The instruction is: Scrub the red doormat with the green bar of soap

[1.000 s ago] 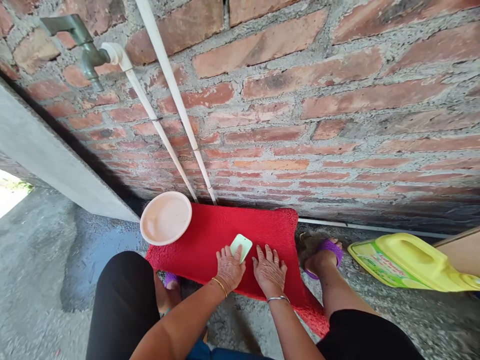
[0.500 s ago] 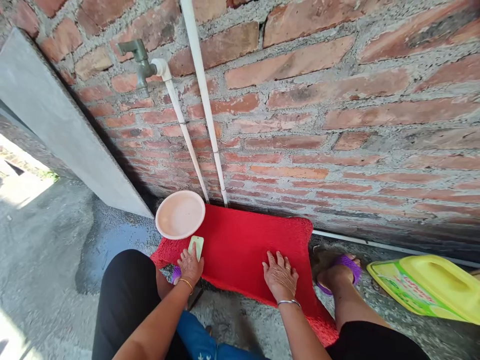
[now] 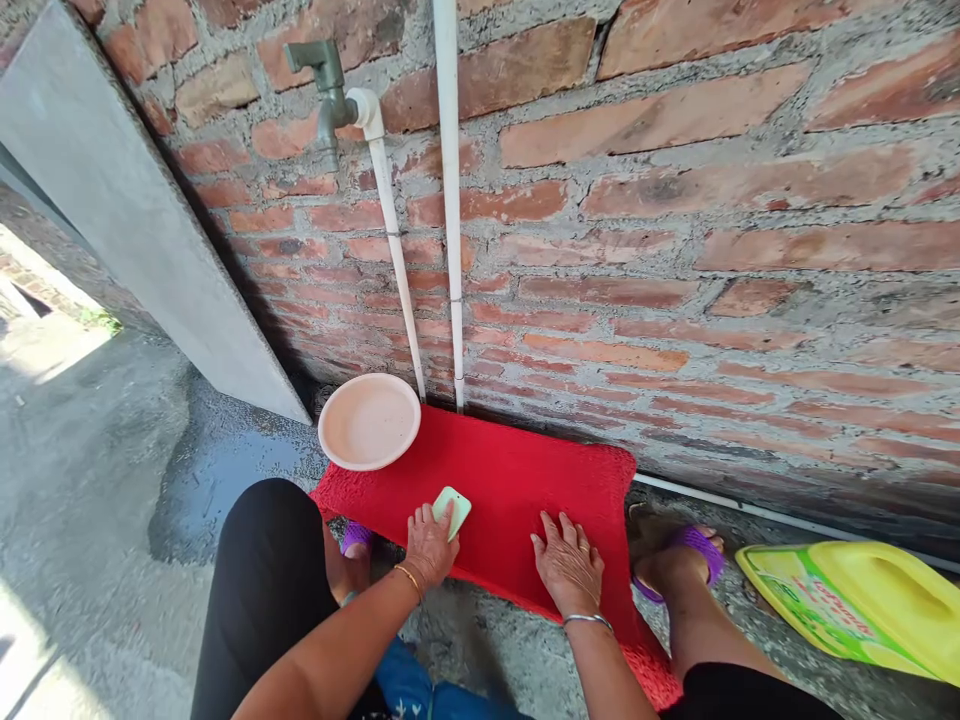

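A red cloth (image 3: 517, 480) lies spread over a low bench-like support, its edges hanging down at both ends. My left hand (image 3: 433, 550) grips a flat, pale green block with rounded corners (image 3: 458, 506), pressed against the cloth left of centre. A small hole shows near the block's far end; its underside is hidden. My right hand (image 3: 568, 568) rests palm down on the cloth's right part, fingers spread and holding nothing. Beyond my left hand, a pale pink basin (image 3: 369, 424) sits at the cloth's far left corner.
A brick wall (image 3: 637, 250) rises behind the cloth, with a grey-green tap (image 3: 330, 100) and white pipes (image 3: 448, 200). A grey slab (image 3: 150, 200) leans at left, beside wet floor (image 3: 225, 490). A yellow-green detergent bottle (image 3: 855, 605) lies at right.
My left hand has slid the pale green block rightward and nearer to me across the cloth. My right hand stays flat on the cloth. The camera view has shifted slightly.
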